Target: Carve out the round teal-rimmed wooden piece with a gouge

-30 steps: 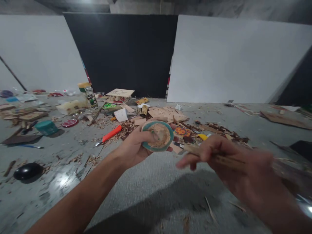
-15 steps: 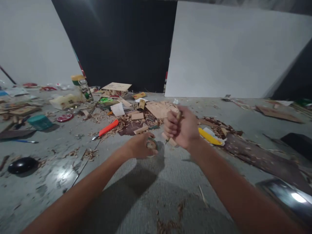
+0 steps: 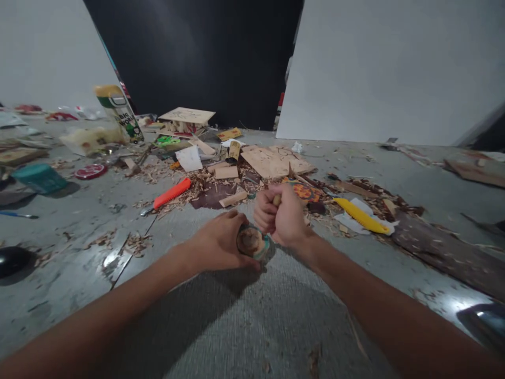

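My left hand (image 3: pixel 221 242) is wrapped round the side of a small round wooden piece (image 3: pixel 249 241), its thumb and fingers on opposite edges. The piece has a hollowed brownish top and a teal edge, and sits low over the floor. Beside it, up and to the right, my right hand (image 3: pixel 282 213) is closed in a fist round a wooden-handled tool (image 3: pixel 277 200). Only the rounded end of its handle shows above the fist; the working end is hidden.
Behind the hands lie wood shavings, wood blocks (image 3: pixel 233 199) and a thin wooden board (image 3: pixel 274 160). An orange cutter (image 3: pixel 172 193) is at left, a yellow cutter (image 3: pixel 361 215) at right. Further left are a teal lid (image 3: pixel 39 178) and a printed container (image 3: pixel 120 113).
My right hand has come down and left, close to the round wooden piece. The piece now shows more of its hollowed top. My view has shifted slightly.
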`<action>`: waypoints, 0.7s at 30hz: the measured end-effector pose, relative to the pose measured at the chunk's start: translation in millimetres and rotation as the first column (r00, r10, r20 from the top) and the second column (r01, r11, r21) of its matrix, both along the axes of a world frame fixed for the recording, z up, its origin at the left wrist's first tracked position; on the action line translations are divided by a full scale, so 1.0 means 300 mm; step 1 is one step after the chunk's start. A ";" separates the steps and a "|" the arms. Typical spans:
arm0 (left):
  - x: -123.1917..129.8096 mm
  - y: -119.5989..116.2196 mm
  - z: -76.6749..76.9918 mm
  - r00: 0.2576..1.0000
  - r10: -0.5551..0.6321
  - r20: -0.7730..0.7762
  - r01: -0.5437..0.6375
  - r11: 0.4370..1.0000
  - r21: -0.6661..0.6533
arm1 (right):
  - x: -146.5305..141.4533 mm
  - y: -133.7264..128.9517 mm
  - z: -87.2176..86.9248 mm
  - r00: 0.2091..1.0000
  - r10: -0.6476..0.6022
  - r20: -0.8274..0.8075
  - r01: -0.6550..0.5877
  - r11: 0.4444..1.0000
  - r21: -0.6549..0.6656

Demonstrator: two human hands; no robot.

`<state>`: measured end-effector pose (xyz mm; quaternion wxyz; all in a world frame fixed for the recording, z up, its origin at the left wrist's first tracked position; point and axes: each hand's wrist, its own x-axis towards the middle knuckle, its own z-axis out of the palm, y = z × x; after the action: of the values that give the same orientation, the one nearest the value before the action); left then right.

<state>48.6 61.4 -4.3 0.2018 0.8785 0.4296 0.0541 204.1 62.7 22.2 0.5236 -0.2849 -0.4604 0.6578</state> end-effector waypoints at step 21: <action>0.002 -0.008 -0.010 1.000 0.029 0.003 -0.030 0.996 0.087 | 0.040 -0.058 0.003 0.999 0.040 -0.033 -0.034 0.988 0.149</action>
<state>49.1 59.0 -7.3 0.1632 0.8799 0.4396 0.0766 215.9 45.4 23.1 0.5393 -0.2246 -0.5038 0.6364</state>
